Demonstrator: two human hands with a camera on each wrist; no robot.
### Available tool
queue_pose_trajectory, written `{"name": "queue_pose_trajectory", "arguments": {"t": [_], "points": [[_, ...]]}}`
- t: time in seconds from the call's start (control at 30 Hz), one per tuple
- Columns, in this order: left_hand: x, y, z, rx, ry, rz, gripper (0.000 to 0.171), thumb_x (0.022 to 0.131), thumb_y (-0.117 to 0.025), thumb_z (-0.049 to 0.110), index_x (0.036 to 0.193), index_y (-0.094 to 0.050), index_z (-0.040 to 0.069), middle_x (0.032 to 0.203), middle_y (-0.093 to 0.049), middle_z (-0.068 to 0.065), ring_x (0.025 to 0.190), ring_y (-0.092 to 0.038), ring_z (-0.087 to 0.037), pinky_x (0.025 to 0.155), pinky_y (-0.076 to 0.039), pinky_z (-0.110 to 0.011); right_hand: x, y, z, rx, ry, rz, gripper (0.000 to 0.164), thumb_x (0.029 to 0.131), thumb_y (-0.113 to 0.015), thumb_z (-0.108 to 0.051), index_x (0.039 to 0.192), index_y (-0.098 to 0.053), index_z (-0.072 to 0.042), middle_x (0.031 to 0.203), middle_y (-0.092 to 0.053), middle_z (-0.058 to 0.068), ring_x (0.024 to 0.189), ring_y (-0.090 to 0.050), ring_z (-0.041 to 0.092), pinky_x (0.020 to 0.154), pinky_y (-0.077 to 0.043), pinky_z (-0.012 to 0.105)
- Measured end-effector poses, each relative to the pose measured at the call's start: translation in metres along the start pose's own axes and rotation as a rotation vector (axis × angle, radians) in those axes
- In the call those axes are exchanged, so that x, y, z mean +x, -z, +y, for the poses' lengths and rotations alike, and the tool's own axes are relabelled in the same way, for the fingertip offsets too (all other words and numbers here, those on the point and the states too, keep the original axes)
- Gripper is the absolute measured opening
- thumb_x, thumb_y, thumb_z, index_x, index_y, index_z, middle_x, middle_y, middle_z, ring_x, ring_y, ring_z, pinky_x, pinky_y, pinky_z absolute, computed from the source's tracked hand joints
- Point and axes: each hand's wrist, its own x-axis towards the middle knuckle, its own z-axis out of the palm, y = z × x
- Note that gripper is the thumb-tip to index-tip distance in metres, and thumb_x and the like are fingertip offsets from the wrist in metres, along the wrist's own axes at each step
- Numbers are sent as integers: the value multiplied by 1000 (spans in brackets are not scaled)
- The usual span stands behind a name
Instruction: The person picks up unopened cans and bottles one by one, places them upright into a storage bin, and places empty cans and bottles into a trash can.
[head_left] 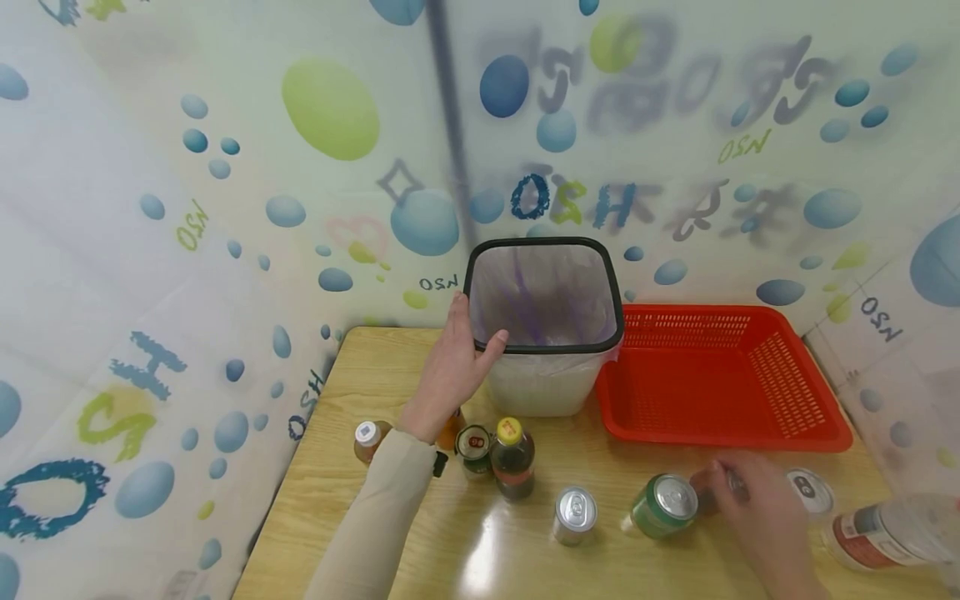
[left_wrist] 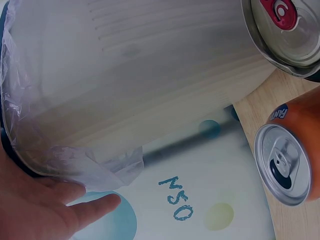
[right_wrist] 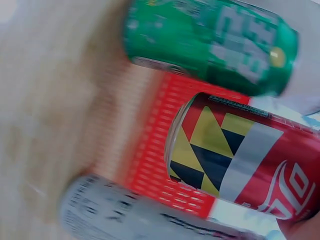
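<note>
My left hand (head_left: 457,358) rests against the left front corner of a white trash bin (head_left: 536,387) with a black rim and a thin plastic liner. Its thumb lies at the front rim, while the fingers stretch along the left side. My right hand (head_left: 761,512), blurred, grips a red soda can (right_wrist: 250,160) with a yellow and black pattern. A green can (head_left: 663,504) stands left of that hand, and a silver-topped can (head_left: 810,492) is to its right. Farther right lies or leans a clear bottle (head_left: 885,533) with a red label, also blurred.
A red plastic basket (head_left: 720,400) sits right of the bin. Nearer me are a silver can (head_left: 576,512), a yellow-capped dark bottle (head_left: 513,462), a can with a red tab (head_left: 474,446), an orange Fanta can (left_wrist: 295,145) and a small white-capped bottle (head_left: 369,440). Patterned curtains back the wooden table.
</note>
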Motion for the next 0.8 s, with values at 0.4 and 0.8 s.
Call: {"name": "queue_pose_trajectory", "arguments": {"t": [0.4, 0.8], "points": [[0, -1, -1, 4, -5, 8, 96, 104, -47, 60, 164, -5, -2, 172, -7, -20, 154, -26, -35, 120, -32, -51, 33, 47, -33, 50, -76, 26, 11, 96, -69, -5, 105, -71, 1, 110, -70, 21, 104, -58, 33, 98, -20, -2], [0, 0, -1, 0, -3, -5, 95, 105, -47, 58, 164, -3, -2, 172, -5, -19, 156, -19, -33, 123, -27, -48, 95, 74, -73, 392, -110, 305, 23, 101, -63, -5, 117, -69, 10, 115, -69, -20, 108, -61, -3, 95, -44, 8]]}}
